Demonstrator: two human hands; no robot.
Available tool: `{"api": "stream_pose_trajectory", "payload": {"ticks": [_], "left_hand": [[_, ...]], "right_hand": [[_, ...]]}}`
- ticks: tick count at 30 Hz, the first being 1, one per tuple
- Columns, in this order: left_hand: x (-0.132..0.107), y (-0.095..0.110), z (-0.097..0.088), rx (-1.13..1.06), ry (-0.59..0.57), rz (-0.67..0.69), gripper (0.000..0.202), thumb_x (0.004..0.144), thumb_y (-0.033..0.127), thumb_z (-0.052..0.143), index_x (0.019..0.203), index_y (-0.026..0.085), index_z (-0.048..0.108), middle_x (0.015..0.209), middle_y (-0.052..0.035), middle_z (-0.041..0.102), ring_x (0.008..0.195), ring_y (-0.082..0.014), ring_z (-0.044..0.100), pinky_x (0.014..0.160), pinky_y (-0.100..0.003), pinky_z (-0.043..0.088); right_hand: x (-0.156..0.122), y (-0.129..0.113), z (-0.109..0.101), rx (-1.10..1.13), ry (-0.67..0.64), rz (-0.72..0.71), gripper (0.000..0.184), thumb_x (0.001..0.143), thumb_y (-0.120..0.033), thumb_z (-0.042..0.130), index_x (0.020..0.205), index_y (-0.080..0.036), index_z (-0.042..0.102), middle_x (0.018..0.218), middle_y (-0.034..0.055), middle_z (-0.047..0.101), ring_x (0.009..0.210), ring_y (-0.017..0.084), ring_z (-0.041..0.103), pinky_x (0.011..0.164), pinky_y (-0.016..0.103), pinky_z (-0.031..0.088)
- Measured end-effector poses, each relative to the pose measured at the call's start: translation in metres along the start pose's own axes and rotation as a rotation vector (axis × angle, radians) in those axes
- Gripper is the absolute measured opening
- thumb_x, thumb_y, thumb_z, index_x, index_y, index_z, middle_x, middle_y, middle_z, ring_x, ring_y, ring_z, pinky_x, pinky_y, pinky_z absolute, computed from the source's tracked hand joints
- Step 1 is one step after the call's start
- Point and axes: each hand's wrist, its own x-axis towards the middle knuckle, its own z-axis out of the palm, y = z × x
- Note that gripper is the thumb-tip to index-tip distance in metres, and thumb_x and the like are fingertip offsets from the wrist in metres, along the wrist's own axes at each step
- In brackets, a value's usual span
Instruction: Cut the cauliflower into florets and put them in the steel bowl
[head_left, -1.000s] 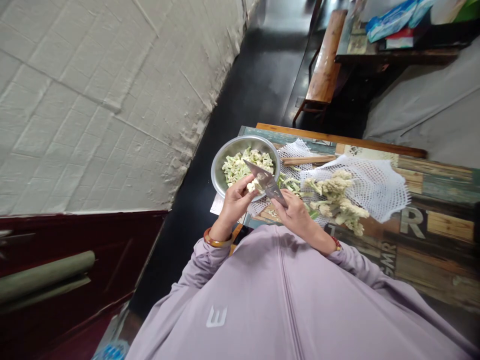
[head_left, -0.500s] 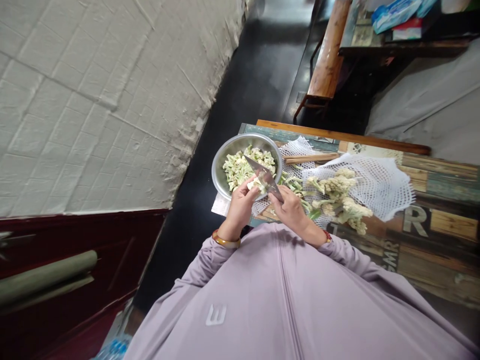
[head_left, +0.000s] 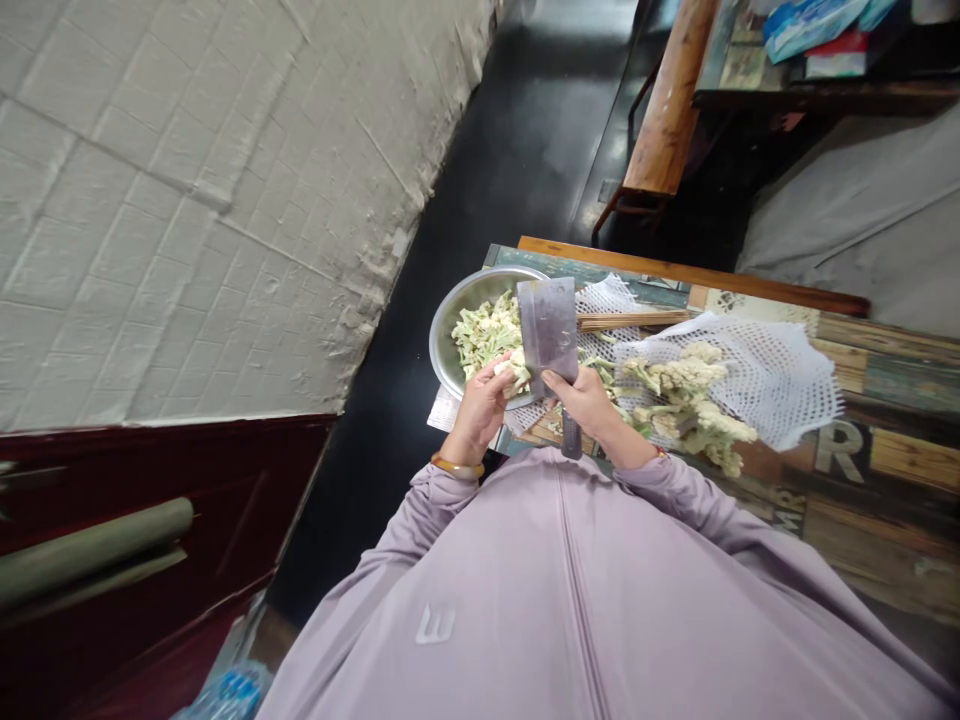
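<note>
My left hand (head_left: 482, 398) pinches a small cauliflower piece (head_left: 514, 371) above the near rim of a steel bowl (head_left: 444, 368). Cut cauliflower florets (head_left: 484, 332) fill much of that bowl. In my right hand (head_left: 586, 402) is a cleaver (head_left: 551, 330), its broad blade turned flat toward me and its handle pointing down at my body. The blade hides the bowl's right side and stands just right of the cauliflower piece. Larger cauliflower chunks (head_left: 694, 400) with stalks lie on the table to the right of my right hand.
White foam netting (head_left: 787, 385) lies spread under and beside the chunks. A bundle of thin wooden sticks (head_left: 634, 320) rests behind them on the patchwork wooden table (head_left: 900, 370). A pale wall (head_left: 225, 230) rises at left. Beyond stands a wooden bench (head_left: 664, 120).
The cleaver has swung from a slanted, edge-on pose over the bowl to upright, blade face toward me. My left hand still holds the cauliflower piece. The view has shifted slightly.
</note>
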Motion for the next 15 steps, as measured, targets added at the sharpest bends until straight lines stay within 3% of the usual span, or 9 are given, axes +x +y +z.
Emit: {"api": "stream_pose_trajectory", "payload": {"ticks": [10,15], "left_hand": [[0.022,-0.009,-0.02,-0.107,0.018,0.026,0.049,0.072,0.021,0.081,0.119,0.018,0.07,0.103,-0.0058,0.077,0.087,-0.0152,0.071,0.09,-0.03,0.055],[0.03,-0.016,-0.026,-0.123,0.023,0.048,0.05,0.072,0.021,0.081,0.12,0.018,0.069,0.104,-0.0061,0.076,0.09,-0.0156,0.071,0.095,-0.032,0.054]], "right_hand": [[0.025,0.008,0.012,0.102,0.0,0.038,0.045,0.07,-0.061,0.072,0.076,-0.017,0.067,0.069,0.0024,0.067,0.055,0.015,0.057,0.05,0.03,0.055],[0.033,0.015,0.017,-0.078,0.0,-0.019,0.039,0.076,-0.057,0.068,0.07,-0.019,0.063,0.062,0.002,0.063,0.051,0.016,0.058,0.05,0.03,0.052]]}}
